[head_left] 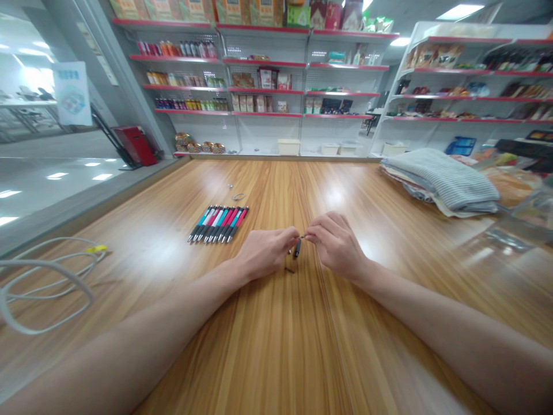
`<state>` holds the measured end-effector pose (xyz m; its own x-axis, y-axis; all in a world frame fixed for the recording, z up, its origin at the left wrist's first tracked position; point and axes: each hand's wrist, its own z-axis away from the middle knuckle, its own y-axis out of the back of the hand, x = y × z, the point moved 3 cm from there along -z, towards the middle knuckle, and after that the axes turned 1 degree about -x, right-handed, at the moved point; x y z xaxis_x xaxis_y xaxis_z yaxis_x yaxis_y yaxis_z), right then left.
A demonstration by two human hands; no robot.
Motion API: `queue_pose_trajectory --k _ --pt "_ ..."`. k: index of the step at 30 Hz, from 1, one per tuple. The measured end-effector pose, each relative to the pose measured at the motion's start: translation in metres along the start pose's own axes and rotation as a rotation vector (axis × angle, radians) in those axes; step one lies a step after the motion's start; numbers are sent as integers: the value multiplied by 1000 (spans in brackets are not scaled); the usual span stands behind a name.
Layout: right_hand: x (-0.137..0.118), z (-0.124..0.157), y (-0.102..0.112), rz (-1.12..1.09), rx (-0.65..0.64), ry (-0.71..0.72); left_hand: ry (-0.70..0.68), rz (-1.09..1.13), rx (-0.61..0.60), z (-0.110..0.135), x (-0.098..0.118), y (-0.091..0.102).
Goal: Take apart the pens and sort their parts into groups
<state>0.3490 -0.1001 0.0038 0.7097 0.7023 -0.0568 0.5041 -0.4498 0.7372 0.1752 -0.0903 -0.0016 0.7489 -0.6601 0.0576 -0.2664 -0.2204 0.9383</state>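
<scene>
Fingertips of both hands nearly meet over the middle of the wooden table. My left hand is closed in a pinch; what lies in its fingers is mostly hidden. With thumb and forefinger, my right hand pinches a tiny thin piece whose kind I cannot tell. Just below the fingertips is a short black pen barrel part. Closer to me lies a small dark piece. Left of my hands, several click pens in red, teal and white with black grips lie side by side.
A thin ring-shaped loop lies beyond the pens. White cable coils at the left edge. Folded striped cloth and a clear plastic container are on the right. Stocked shelves stand behind the table.
</scene>
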Motion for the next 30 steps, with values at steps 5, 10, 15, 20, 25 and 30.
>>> queue_pose_trajectory --k 5,10,15,20,25,30 --pt "5 0 -4 -93 91 -127 106 148 65 -1 -12 -3" --pt "9 4 -14 -156 -74 -79 274 230 169 -3 -30 -10" --pt "7 8 -21 -170 -255 22 295 233 176 -3 -33 -13" --pt "12 7 -21 -197 -211 -53 282 196 137 -2 -31 -12" --pt "24 6 -14 -109 -4 -229 218 110 70 -2 -25 -10" --pt "22 5 -10 -43 26 -225 187 64 2 -3 -22 -11"
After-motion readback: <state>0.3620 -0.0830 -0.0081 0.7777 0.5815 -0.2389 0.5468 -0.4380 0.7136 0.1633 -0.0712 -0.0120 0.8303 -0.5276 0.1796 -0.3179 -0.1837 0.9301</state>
